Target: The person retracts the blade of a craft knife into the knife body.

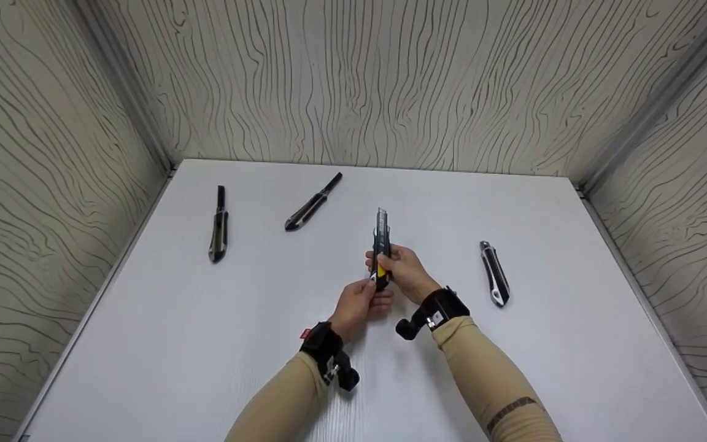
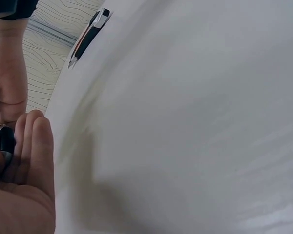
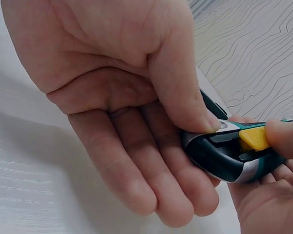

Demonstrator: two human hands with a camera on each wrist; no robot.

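Observation:
In the head view a utility knife is held over the middle of the table, blade tip pointing away from me. My right hand grips its handle from the right, with the thumb at the yellow slider. My left hand pinches the rear end of the handle between thumb and fingers. A segmented metal blade shows out of the front. In the right wrist view the left thumb presses the silver-and-black handle end, its other fingers extended underneath.
Two dark-tipped utility knives lie on the white table at the far left and back. Another utility knife lies to the right of my hands. Patterned walls enclose the table's back and sides.

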